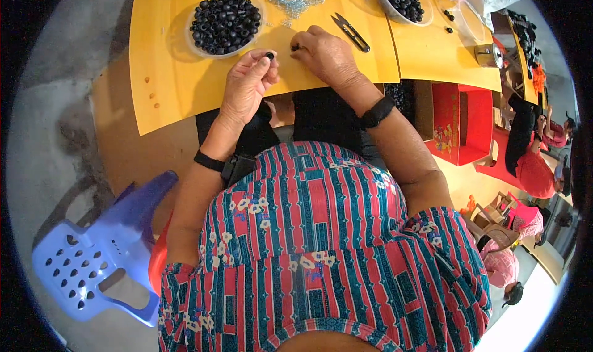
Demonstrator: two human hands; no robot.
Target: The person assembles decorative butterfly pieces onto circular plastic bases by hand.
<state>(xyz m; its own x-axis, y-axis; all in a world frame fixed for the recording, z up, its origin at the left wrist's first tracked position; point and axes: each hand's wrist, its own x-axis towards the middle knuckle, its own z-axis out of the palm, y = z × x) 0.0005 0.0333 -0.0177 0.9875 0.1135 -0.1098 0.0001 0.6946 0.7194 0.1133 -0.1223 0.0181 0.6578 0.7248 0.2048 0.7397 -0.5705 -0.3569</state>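
Note:
My left hand (244, 86) is closed in a pinch, holding a small round black plastic piece (270, 55) between thumb and fingertips. To its right, my right hand (326, 54) has its fingers bent down over the yellow table (173, 99), pinching a small black piece (295, 47) that is mostly hidden. Beyond my left hand stands a clear plastic bowl (213, 56) full of similar black pieces (225, 25). A loose pile of tiny silvery pieces (298, 4) lies beyond my right hand. Thread snips (352, 33) rest on the table just right of that hand.
A second bowl (415, 23) of black pieces stands at the far right, near a few loose ones and a metal tin (488, 55). Below the table on the right is a red box (460, 123). A blue plastic stool (92, 265) stands at my left. Other people sit farther right.

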